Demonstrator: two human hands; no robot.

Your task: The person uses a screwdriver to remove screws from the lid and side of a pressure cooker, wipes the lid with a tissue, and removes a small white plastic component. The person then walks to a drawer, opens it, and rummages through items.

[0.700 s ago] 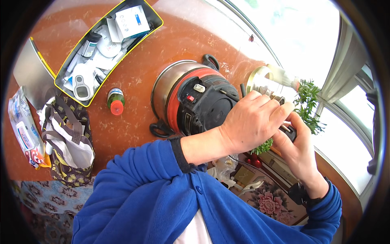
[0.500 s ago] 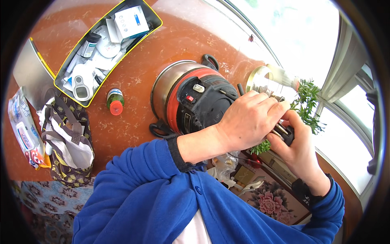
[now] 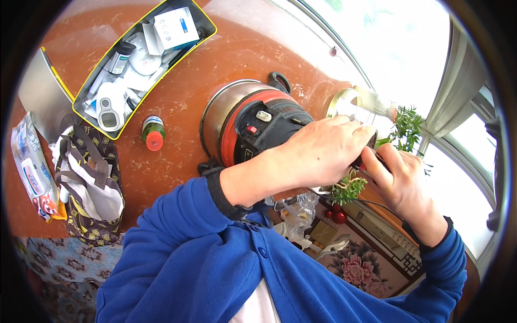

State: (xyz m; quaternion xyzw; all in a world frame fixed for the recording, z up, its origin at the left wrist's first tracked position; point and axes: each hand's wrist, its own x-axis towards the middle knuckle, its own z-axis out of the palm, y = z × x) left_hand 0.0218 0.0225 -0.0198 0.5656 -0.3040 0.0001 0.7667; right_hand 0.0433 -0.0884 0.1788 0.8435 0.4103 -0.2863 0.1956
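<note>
Both hands at the vacuum cleaner's black motor head

My left hand [image 3: 323, 153] lies curled over the right end of the vacuum cleaner [image 3: 253, 126] on the counter [image 3: 177, 81]; my right hand [image 3: 401, 183] pinches a small dark part, mostly hidden, just beside it.

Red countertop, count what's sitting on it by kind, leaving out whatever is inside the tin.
Cooker with black lid: 1
Glass jar: 1
Small bottle with red cap: 1
Open yellow-rimmed tin: 1
Patterned bag: 1
Wipes packet: 1
Total: 6
</note>
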